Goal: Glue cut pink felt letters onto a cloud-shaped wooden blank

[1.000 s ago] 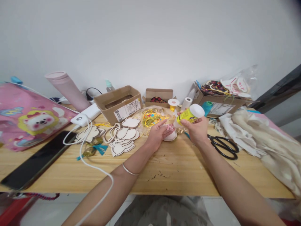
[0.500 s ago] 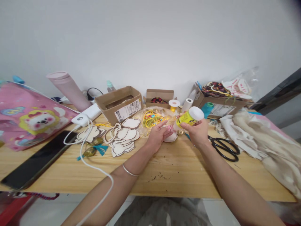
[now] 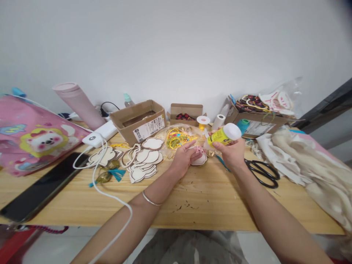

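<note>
My right hand [image 3: 232, 152] is wrapped round a yellow-labelled glue bottle [image 3: 220, 137] with a white base. The bottle is tilted, its nozzle end pointing down and left towards my left hand. Between the fingers of my left hand [image 3: 184, 157] is a small pink letter-shaped piece [image 3: 199, 149], which looks like an H. Just beneath it a pale plaque with a dark edge [image 3: 200, 160] lies on the table, partly covered by my fingers. Whether the nozzle touches the pink piece I cannot tell.
Pale wooden cutouts [image 3: 147, 157] are piled left of my hands. Behind stand an open cardboard box [image 3: 140, 123], a bag of yellow cords [image 3: 176, 139] and a thread spool [image 3: 203, 121]. Black-handled scissors [image 3: 264, 174] and cream cloth [image 3: 305, 172] lie right; a phone [image 3: 41, 189] lies left.
The glue bottle and my right hand have shifted very slightly right. My left hand stays nearly still with the pink piece. The whole view has moved a little.
</note>
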`<state>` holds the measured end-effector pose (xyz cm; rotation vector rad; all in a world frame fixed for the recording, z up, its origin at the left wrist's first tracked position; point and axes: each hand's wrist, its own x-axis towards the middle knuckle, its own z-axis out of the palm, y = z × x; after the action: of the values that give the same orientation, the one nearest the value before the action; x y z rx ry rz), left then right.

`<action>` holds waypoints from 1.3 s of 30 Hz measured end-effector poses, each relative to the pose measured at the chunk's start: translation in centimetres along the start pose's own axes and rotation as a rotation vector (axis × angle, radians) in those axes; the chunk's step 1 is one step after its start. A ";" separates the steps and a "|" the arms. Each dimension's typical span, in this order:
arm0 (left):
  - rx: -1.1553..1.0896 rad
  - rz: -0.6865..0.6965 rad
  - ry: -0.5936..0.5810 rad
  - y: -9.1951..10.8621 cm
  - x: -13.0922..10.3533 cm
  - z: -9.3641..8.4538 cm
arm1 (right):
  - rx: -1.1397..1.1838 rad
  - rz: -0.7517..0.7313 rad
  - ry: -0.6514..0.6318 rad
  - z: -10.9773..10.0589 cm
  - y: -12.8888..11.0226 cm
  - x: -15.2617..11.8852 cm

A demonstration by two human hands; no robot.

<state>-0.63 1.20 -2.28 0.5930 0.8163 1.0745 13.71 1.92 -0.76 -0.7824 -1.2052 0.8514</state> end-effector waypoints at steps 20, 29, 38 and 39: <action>-0.007 0.021 -0.035 -0.1 0.0 -0.2 | 0.066 0.002 0.108 0.7 -1.9 0.4; 0.002 -0.011 -0.057 -0.1 -0.4 0.2 | 0.047 0.006 0.078 0.4 -0.1 0.0; 0.006 0.020 -0.060 -0.3 -0.3 0.0 | -0.006 0.008 0.043 0.3 0.0 -0.2; 0.001 0.026 -0.063 -0.3 -0.3 -0.1 | -0.009 0.008 0.035 0.2 0.0 -0.2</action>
<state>-0.60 0.86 -2.46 0.6369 0.7560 1.0733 13.51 1.72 -0.79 -0.8069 -1.1768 0.8360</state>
